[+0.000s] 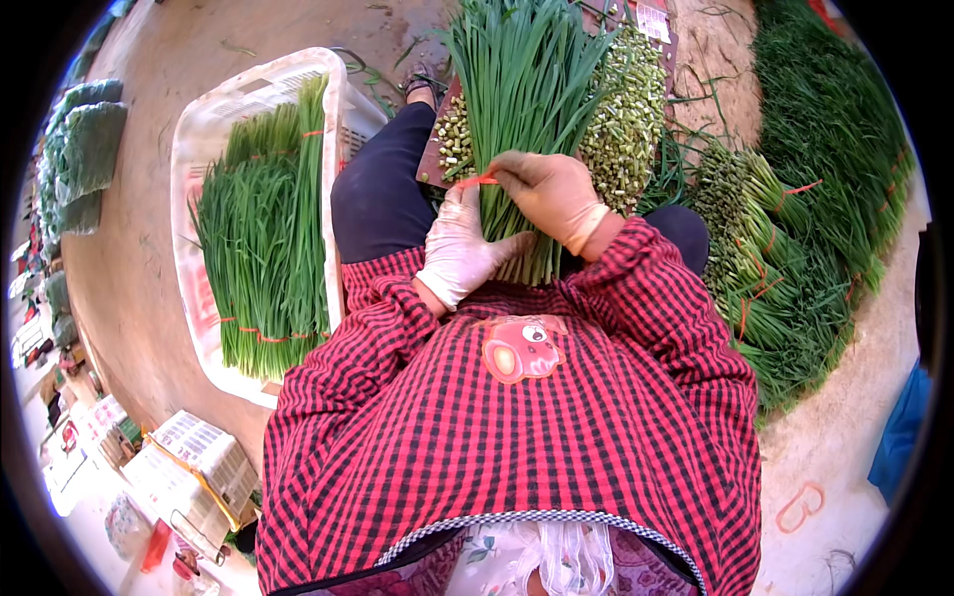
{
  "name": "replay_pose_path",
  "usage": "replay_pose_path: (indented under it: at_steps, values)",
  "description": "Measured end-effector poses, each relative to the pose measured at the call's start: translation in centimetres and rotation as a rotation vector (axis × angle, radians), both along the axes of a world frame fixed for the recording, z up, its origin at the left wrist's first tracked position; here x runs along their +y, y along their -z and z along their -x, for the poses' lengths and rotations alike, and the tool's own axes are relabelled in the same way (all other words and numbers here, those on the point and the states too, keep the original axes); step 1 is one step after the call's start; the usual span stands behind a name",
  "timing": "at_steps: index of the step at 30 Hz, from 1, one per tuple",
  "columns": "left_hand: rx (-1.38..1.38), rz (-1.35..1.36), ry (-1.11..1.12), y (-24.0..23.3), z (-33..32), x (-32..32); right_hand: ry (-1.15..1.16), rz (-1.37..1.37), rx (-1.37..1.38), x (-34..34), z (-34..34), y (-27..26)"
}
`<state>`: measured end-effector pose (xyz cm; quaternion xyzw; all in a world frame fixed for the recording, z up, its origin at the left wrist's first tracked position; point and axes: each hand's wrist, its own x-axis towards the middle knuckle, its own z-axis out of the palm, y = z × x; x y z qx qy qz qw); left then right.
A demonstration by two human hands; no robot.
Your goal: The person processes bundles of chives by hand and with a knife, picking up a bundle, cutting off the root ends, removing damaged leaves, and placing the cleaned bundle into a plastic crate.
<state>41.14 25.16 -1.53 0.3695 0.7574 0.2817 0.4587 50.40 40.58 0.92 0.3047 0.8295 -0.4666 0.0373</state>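
A thick bundle of green garlic chives point(522, 82) lies across a low board in front of my lap, cut stem ends towards me. My left hand point(463, 249), in a thin whitish glove, grips the stems from the left with its thumb across them. An orange tie point(481, 179) crosses the bundle's left side just above that hand. The gloved right hand point(555, 200) pinches this tie near the stems, its fingertips partly hidden. Whether the tie is knotted cannot be seen. Chopped stem ends point(624, 112) are heaped on the board on both sides of the bundle.
At my left stands a white plastic crate point(337, 186) holding tied chive bundles point(261, 223). A large pile of chives point(812, 112) covers the floor at right, with several tied bundles point(771, 246) on its near side. White crates point(190, 465) and bagged greens point(89, 149) stand farther left.
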Motion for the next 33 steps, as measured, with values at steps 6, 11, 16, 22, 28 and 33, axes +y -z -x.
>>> replay_pose_path:
  at_steps: [6, 11, 16, 22, 28, 33]
  values:
    - [0.044, -0.31, -0.211, -0.1, 1.0, 1.1, 0.533, 0.796, -0.072, 1.6, -2.2, -1.9]
    - [0.099, -0.503, -0.247, 0.0, 0.5, 2.3, 0.477, 0.98, -0.003, 1.0, -2.0, -3.0]
    - [-0.017, -0.597, -0.095, 2.5, -0.1, 4.0, 0.592, 0.928, 0.085, 0.0, -2.9, -2.7]
    - [-0.003, -0.672, -0.032, 3.1, -0.4, 4.0, 0.763, 0.851, 0.082, -0.9, -4.1, -3.8]
    - [0.01, -0.663, -0.016, 2.7, -0.8, 3.8, 0.75, 0.851, 0.165, -2.4, -4.1, -4.2]
    - [0.047, -0.659, -0.068, 3.1, -0.4, 2.4, 0.661, 0.845, 0.07, -2.5, -3.6, -4.9]
